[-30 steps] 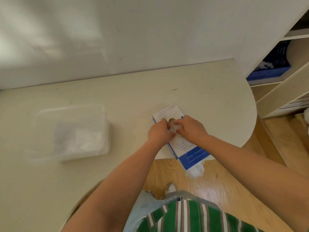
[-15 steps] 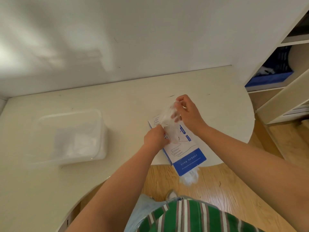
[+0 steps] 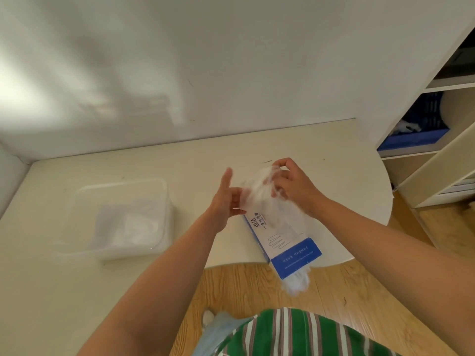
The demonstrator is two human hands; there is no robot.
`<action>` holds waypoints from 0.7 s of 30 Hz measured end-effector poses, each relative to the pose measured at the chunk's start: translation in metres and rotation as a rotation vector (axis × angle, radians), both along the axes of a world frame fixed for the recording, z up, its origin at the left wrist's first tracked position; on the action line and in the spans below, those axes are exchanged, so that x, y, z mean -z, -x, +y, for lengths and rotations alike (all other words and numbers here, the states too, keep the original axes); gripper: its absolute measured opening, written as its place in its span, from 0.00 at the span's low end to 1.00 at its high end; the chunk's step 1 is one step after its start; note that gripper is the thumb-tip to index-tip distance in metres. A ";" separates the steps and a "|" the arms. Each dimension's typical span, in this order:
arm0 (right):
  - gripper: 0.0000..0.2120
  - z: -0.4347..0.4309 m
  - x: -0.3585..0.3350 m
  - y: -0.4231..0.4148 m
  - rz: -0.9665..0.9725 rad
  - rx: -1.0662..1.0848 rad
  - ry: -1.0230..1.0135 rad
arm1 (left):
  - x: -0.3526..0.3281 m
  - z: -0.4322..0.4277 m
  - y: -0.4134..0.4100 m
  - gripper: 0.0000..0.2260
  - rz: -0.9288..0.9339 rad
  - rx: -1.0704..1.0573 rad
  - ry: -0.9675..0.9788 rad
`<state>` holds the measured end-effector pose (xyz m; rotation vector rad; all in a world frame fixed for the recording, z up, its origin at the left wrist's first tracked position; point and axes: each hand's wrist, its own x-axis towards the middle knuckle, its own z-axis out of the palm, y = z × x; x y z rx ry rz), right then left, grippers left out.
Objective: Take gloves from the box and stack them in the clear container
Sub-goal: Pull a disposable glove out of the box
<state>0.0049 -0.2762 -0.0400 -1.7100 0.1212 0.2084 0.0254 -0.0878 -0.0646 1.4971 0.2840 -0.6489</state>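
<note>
A thin clear plastic glove [image 3: 257, 191] hangs in the air above the white and blue glove box [image 3: 288, 242], which lies on the table's front edge. My right hand [image 3: 293, 183] pinches the glove's top edge between thumb and fingers. My left hand [image 3: 226, 196] is raised beside it, thumb up, with its fingers at the glove's lower left edge; how they hold it is blurred. The clear container [image 3: 115, 217] stands to the left on the table with several crumpled gloves inside.
More gloves spill from the box's near end [image 3: 298, 281] over the table edge. A wall runs along the back of the cream table [image 3: 180, 160]. White shelving [image 3: 437, 140] with a blue item stands at the right. Wooden floor lies below.
My right hand has pulled the glove up out of the box. My left hand has left the box and risen to the glove's left side.
</note>
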 end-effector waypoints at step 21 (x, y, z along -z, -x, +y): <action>0.12 0.124 -0.023 -0.036 0.142 -0.056 -0.342 | -0.030 0.133 -0.004 0.19 -0.249 -0.077 0.123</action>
